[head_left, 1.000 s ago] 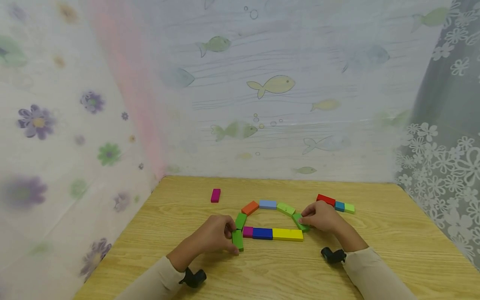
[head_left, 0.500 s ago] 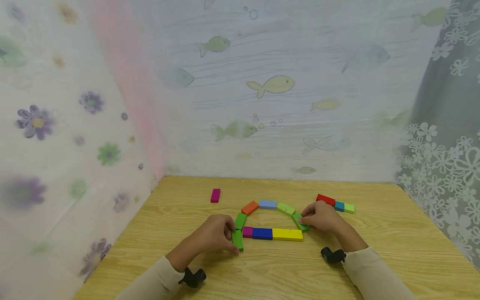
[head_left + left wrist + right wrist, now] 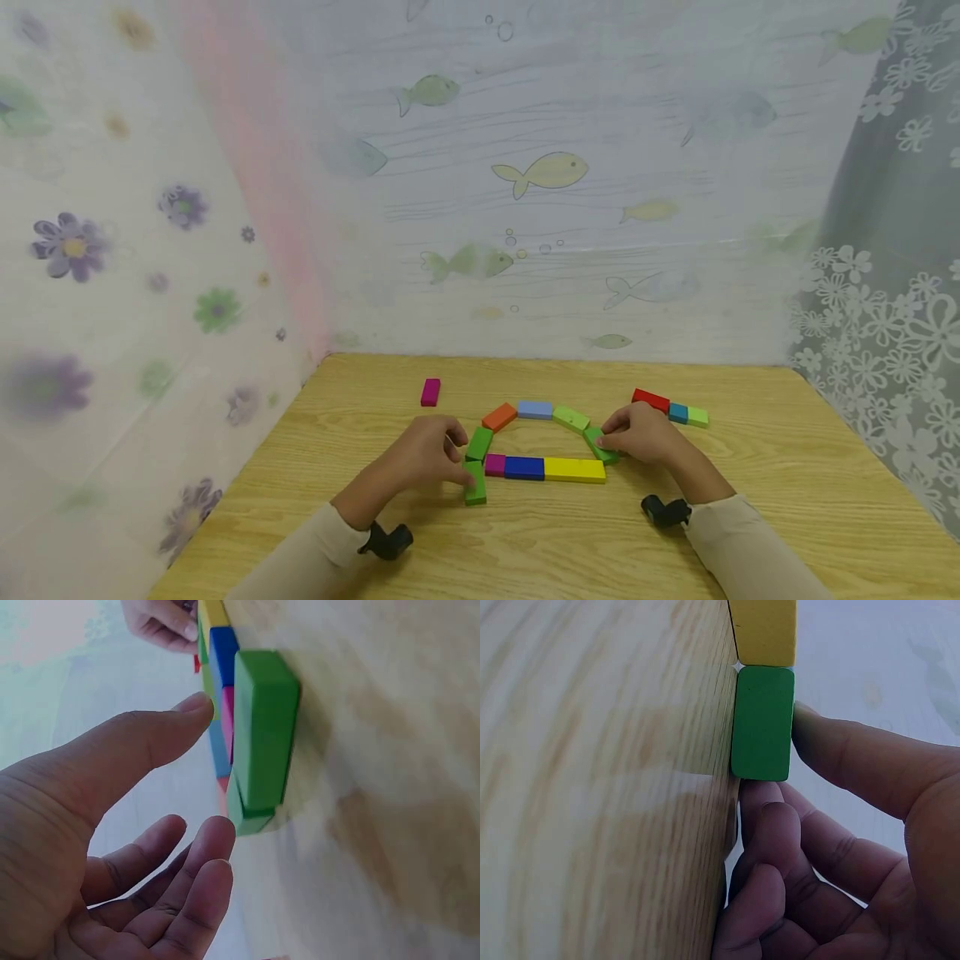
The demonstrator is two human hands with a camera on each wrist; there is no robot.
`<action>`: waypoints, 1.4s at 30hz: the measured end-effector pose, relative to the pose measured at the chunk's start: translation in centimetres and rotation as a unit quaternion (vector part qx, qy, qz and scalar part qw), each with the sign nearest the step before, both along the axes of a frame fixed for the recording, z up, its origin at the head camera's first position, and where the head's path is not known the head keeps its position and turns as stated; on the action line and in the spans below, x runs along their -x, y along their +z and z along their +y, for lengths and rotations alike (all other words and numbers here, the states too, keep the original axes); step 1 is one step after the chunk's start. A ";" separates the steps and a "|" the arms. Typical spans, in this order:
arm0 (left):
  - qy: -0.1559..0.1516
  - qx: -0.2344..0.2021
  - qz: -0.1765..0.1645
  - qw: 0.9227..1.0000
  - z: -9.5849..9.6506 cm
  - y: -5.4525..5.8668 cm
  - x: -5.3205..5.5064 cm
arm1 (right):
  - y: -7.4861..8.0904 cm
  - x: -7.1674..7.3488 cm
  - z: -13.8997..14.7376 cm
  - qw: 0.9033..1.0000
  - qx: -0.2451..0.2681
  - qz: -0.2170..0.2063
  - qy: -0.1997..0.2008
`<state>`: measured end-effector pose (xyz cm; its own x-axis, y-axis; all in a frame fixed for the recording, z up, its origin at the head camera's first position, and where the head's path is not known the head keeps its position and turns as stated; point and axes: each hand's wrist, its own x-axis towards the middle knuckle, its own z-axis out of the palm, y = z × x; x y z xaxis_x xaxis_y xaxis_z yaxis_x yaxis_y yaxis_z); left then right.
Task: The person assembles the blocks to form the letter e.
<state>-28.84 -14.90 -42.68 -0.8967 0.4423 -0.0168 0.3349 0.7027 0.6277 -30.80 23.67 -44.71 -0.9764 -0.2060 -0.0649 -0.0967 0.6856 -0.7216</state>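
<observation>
My left hand (image 3: pixel 422 454) is beside the lower-left green block (image 3: pixel 476 492). In the left wrist view, thumb and fingers are spread apart, with a gap between them and that green block (image 3: pixel 259 735). A second green block (image 3: pixel 480 444) touches its far end. At the arc's right end, my right hand (image 3: pixel 643 435) pinches another green block (image 3: pixel 607 457). Its thumb lies against the upper face of the green block (image 3: pixel 763 724) in the right wrist view, and curled fingers touch the outer side. Orange (image 3: pixel 500 417), light blue (image 3: pixel 536 409) and lime (image 3: pixel 572 418) blocks continue the arc.
Inside the arc's base lies a straight row of magenta (image 3: pixel 496 465), dark blue (image 3: pixel 524 467) and yellow (image 3: pixel 574 470) blocks. A loose magenta block (image 3: pixel 431 392) is at the back left. Red (image 3: pixel 651 399), teal (image 3: pixel 678 412) and lime (image 3: pixel 697 417) blocks sit behind my right hand.
My left hand has let go of the lower-left green block and shifted slightly back and left, its fingers lifting away. The right hand has stayed on its green block.
</observation>
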 end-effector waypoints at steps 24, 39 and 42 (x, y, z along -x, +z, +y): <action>0.161 0.011 0.107 0.981 -2.3 -0.6 7.7 | 0.2 -0.3 0.0 1.000 -0.007 0.000 -0.002; 0.262 0.046 0.068 0.962 -3.1 -1.8 10.9 | 0.2 -0.4 0.0 1.000 -0.006 -0.001 -0.003; 0.259 0.041 0.066 0.963 -3.1 -1.6 10.8 | 0.2 -0.3 0.0 1.000 -0.007 -0.002 -0.004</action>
<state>-39.60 -18.02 -44.27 -0.9933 -0.0625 0.0970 -0.0003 0.8419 0.5396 -30.48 23.68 -44.50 -0.9779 -0.1966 -0.0712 -0.0882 0.6965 -0.7122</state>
